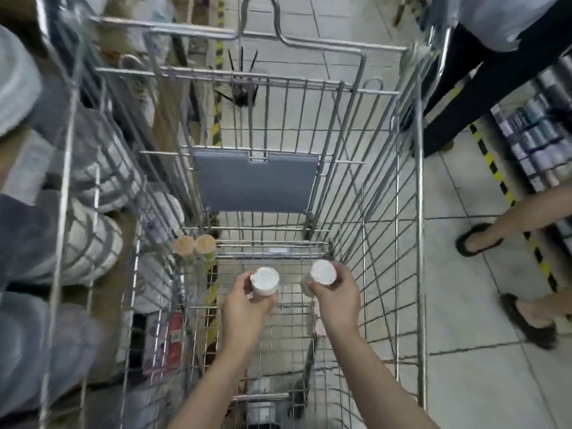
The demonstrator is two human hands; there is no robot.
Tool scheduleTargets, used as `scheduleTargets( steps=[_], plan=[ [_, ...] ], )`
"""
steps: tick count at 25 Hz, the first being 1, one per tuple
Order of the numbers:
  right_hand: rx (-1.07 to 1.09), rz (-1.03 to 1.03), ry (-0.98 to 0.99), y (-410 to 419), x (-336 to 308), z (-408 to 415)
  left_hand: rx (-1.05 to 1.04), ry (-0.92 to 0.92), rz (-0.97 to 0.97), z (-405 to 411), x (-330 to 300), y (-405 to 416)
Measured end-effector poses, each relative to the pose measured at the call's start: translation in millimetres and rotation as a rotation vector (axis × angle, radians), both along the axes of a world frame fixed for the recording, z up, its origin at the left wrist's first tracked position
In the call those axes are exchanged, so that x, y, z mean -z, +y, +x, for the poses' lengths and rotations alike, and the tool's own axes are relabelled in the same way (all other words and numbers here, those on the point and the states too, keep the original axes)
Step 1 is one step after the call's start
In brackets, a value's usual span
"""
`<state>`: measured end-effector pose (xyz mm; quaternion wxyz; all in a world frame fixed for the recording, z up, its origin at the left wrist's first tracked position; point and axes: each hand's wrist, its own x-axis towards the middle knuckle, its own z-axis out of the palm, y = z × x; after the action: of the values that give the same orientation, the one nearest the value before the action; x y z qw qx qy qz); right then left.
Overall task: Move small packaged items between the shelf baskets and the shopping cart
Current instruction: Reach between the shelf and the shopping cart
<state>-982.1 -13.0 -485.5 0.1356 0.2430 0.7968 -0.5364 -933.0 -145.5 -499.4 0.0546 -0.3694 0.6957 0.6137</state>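
Both my hands reach down into the wire shopping cart (pixel 419 212). My left hand (pixel 244 308) grips a small white cylindrical package (pixel 264 281) held upright, its round top facing me. My right hand (pixel 335 300) grips a second white cylindrical package (pixel 322 274) the same way. Both packages hang above the cart's wire floor (pixel 288 332). Two tan-topped cylindrical packages (pixel 195 246) stand upright at the cart's far left corner.
Wire shelf baskets (pixel 93 193) with folded grey and white soft goods line the left. A grey flap (pixel 257 181) hangs on the cart's far end. A person in dark trousers (pixel 483 82) and a person's sandalled feet (pixel 476 239) are on the right, by shelves of cans (pixel 538 140).
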Motion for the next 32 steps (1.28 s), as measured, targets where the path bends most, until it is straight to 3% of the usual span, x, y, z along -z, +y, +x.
scheduleTargets(
  steps=[4, 13, 22, 32],
  plan=[
    [-0.061, 0.092, -0.094, 1.3, 51.5, -38.4, 0.075, -0.012, 0.026, -44.3, 57.6, 9.3],
    [-0.011, 0.285, -0.050, 4.6, 129.7, -73.9, 0.187, -0.009, -0.030, -115.0, 136.9, 27.3],
    [0.013, 0.307, -0.016, 0.4, 150.9, -74.6, 0.222, 0.067, -0.036, -120.7, 154.3, 48.3],
    [0.136, 0.218, 0.037, -2.0, 154.6, -87.3, 0.104, 0.136, -0.014, -123.6, 161.1, 54.8]
  ],
)
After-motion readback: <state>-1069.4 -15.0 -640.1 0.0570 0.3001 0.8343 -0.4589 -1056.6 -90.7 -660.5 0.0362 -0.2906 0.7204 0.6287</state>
